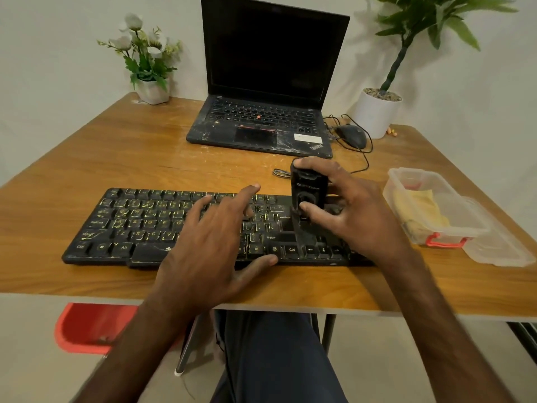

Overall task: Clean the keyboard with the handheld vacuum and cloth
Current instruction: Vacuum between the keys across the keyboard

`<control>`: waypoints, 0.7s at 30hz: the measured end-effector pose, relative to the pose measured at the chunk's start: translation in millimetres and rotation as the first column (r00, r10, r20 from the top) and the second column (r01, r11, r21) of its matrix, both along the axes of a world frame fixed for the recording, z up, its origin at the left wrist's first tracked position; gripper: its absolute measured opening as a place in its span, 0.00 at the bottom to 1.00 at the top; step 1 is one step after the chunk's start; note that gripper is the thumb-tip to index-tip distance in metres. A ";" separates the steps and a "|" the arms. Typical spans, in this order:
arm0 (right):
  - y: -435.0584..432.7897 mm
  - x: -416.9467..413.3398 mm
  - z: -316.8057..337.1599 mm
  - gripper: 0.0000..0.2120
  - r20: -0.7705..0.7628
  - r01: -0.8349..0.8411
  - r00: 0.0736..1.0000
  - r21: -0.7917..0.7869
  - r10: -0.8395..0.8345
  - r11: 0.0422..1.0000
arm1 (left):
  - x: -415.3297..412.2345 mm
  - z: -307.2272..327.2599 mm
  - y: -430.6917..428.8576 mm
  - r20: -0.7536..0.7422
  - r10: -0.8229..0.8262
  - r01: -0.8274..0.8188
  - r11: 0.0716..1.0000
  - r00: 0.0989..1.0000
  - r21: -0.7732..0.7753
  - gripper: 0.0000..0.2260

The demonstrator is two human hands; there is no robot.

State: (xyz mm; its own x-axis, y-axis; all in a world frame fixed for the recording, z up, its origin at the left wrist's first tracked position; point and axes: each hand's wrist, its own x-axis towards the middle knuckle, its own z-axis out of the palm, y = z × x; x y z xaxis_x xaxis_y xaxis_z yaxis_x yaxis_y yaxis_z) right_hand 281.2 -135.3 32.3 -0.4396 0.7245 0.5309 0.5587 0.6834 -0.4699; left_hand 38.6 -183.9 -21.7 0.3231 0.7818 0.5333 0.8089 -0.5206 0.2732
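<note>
We're mid-vacuum: right hand (348,210) grips handheld vacuum (308,196) on keyboard (139,225) right end, left hand (215,242) flat, steadying; cloth (418,210) untouched in container (436,225).

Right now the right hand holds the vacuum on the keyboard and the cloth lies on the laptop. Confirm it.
Not quite. The head view shows the cloth in the clear box, not on the laptop. The right hand does hold the vacuum on the keyboard.

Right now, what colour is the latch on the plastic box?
The latch on the box is red; the head view shows it best.
</note>
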 end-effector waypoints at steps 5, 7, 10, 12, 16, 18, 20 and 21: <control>-9.2 -10.4 -11.0 0.31 -0.163 -0.191 0.970 -0.064 0.179 0.979 | -0.7 -1.5 1.0 -0.010 -0.002 0.002 1.000 1.000 -0.016 0.42; -3.8 -8.2 -11.7 0.31 -0.087 -0.117 0.990 -0.022 0.114 0.993 | -1.3 -1.5 1.5 -0.016 -0.008 0.007 1.000 1.000 -0.015 0.42; 3.4 -4.5 -7.1 0.31 -0.057 -0.030 0.998 0.024 0.032 0.999 | -1.5 -1.7 1.1 -0.020 -0.003 0.003 1.000 1.000 -0.019 0.42; 0.2 -9.0 -6.4 0.31 -0.110 -0.104 0.989 -0.021 0.101 0.994 | -1.6 -2.6 1.0 -0.023 0.000 -0.001 1.000 1.000 -0.011 0.42; 1.4 -16.8 -9.9 0.31 -0.053 -0.121 0.992 -0.042 0.119 0.992 | -1.3 -2.2 1.6 -0.024 0.000 -0.001 1.000 1.000 -0.022 0.42; 7.6 -16.6 -8.3 0.31 0.010 -0.041 0.999 0.025 0.041 0.999 | -1.2 -1.6 1.3 -0.029 0.002 -0.002 1.000 1.000 -0.024 0.42; 7.7 -18.0 -6.5 0.31 0.002 -0.056 0.998 0.011 0.055 0.998 | -1.1 -1.2 1.0 -0.034 0.004 -0.005 1.000 0.999 -0.023 0.42; 5.4 -19.4 -5.4 0.31 -0.020 -0.103 0.995 -0.028 0.103 0.994 | -0.9 -1.1 0.9 -0.036 0.004 -0.005 1.000 0.999 -0.023 0.42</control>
State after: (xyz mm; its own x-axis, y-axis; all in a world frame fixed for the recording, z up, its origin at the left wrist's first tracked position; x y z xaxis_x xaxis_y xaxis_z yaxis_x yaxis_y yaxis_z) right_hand 261.8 -130.0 26.9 -0.5028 0.6910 0.5193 0.4770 0.7228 -0.5000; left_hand 37.7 -183.0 -22.7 0.3379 0.7952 0.5034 0.8207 -0.5108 0.2560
